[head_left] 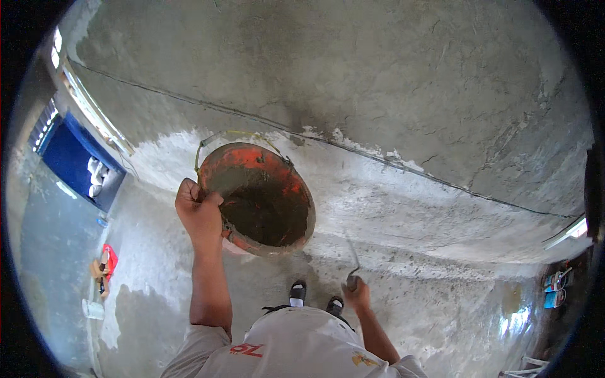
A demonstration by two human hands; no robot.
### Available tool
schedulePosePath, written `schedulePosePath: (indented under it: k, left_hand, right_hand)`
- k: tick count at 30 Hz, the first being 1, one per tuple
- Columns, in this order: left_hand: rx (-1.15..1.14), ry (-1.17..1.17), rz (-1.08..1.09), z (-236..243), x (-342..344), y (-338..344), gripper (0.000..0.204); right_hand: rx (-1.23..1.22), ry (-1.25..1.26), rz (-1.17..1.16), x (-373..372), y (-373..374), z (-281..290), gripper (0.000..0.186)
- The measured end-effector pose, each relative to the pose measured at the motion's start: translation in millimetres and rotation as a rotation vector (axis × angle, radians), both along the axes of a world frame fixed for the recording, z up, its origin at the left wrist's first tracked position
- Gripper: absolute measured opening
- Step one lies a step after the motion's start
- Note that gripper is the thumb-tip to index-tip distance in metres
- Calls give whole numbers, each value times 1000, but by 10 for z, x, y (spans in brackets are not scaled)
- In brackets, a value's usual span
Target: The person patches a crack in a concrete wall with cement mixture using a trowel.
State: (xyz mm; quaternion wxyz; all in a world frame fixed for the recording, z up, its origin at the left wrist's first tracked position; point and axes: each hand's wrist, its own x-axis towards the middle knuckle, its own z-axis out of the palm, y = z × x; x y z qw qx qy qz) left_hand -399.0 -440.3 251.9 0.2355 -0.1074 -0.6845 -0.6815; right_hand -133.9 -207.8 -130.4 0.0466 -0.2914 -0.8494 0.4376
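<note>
My left hand (198, 208) is closed on the near-left rim of a round orange bucket (301, 192), thumb over the edge. The bucket is tilted toward me and its inside is caked with wet grey mortar (265, 211). A thin wire handle (242, 133) stands up along its far side. Lower and to the right, my right hand (357, 295) grips the dark handle of a trowel (357, 259). The trowel's bent neck points up and away from me, and its blade shows only as a faint, blurred sliver. The trowel is apart from the bucket.
Ahead rises a wall (403, 75), grey-plastered above and whitish below, crossed by a dark cable (252, 116). At left are a blue door (72, 157), a red bag (111, 259), a cardboard box (99, 271) and a white pail (93, 309). Blue-and-red items (554, 290) stand far right.
</note>
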Motion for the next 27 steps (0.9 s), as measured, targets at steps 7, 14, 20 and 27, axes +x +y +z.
schedulePosePath:
  k: [7, 14, 20, 27]
  left_hand:
    - [24, -66, -111, -148, 6, 112, 39]
    - [-47, -142, -171, -359, -23, 383, 41]
    - [-135, -128, -164, -233, 21, 596, 39]
    - [-126, -62, -95, -104, -81, 336, 35]
  right_hand:
    - [-855, 346, 172, -434, 706, 1878, 24]
    - [-1118, 294, 434, -616, 741, 1494, 31]
    - [-1139, 139, 366, -440, 582, 124, 30]
    - [-519, -359, 223, -119, 283, -94, 30]
